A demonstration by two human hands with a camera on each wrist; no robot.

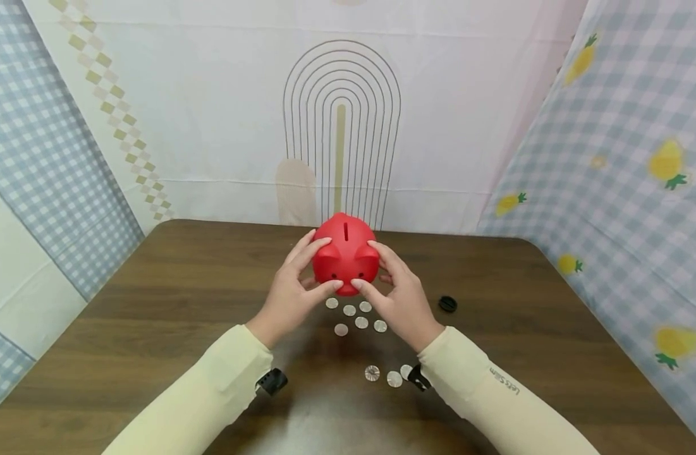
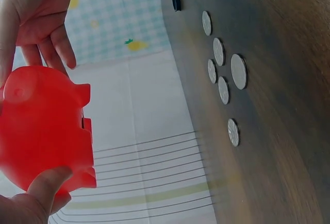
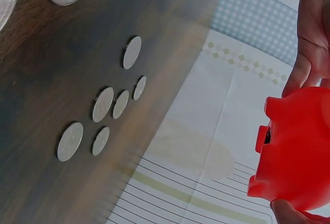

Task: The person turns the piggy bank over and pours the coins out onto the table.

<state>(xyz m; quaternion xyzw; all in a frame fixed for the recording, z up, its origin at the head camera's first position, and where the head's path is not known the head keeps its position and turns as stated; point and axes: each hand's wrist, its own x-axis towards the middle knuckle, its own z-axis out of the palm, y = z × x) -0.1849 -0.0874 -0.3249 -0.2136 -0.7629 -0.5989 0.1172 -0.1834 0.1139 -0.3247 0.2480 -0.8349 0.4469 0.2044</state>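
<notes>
A red piggy bank (image 1: 346, 253) with a coin slot on top is raised above the table, its snout toward me. My left hand (image 1: 295, 287) grips its left side, thumb by the snout and fingers along the flank. On the other side my right hand (image 1: 401, 291) holds it the same way. In the right wrist view, a dark opening (image 3: 268, 135) shows in the belly among the short legs. Several silver coins (image 1: 361, 322) lie loose on the table below the piggy bank. To the right of them sits a round black plug (image 1: 447, 304).
The dark wooden table (image 1: 154, 316) ends at a white patterned cloth (image 1: 222, 126) behind. Checked cloth (image 1: 609, 189) hangs along the right side, and more on the left. Nearer me, more coins (image 1: 372, 373) lie by the right wrist, one partly covered by the black wrist strap (image 1: 418, 378).
</notes>
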